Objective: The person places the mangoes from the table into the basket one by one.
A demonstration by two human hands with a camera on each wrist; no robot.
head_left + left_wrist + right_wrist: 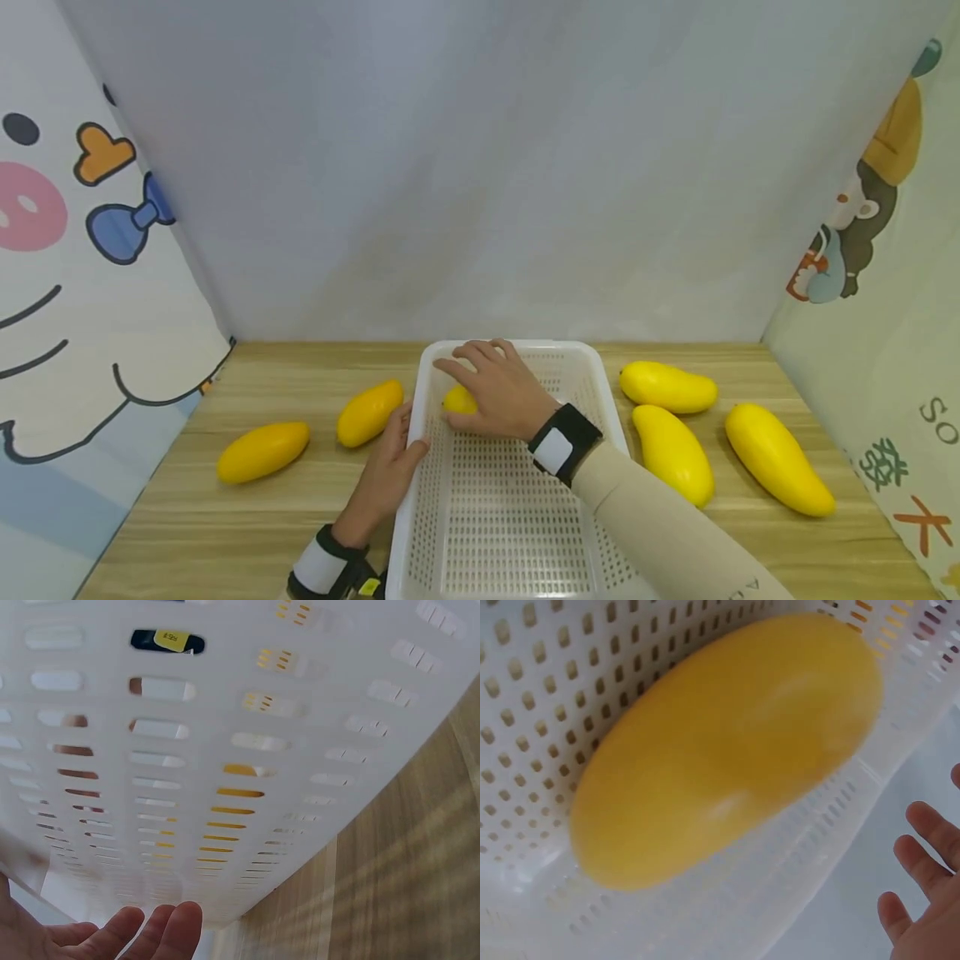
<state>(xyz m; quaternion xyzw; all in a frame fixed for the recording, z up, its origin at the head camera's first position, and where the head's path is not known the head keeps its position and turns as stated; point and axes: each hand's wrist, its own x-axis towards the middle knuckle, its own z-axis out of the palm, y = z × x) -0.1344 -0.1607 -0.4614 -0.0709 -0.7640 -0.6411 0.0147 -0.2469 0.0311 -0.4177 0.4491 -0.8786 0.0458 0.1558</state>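
Far left there's a lone mango [262, 452] on the table [180, 542], then a second mango [369, 412] near the white perforated basket [517, 533]. Left hand [386, 471] is at the basket's left side, fingers pretty straight, thumb by the rim, probably to steady it. The basket mango [459, 402] sits inside, far left; right hand [498, 392] is over it, fingers spread, not gripping, so I'd guess the basket's supporting it. Three loose mangoes [672, 456] lie right of that, maybe within easy reach.
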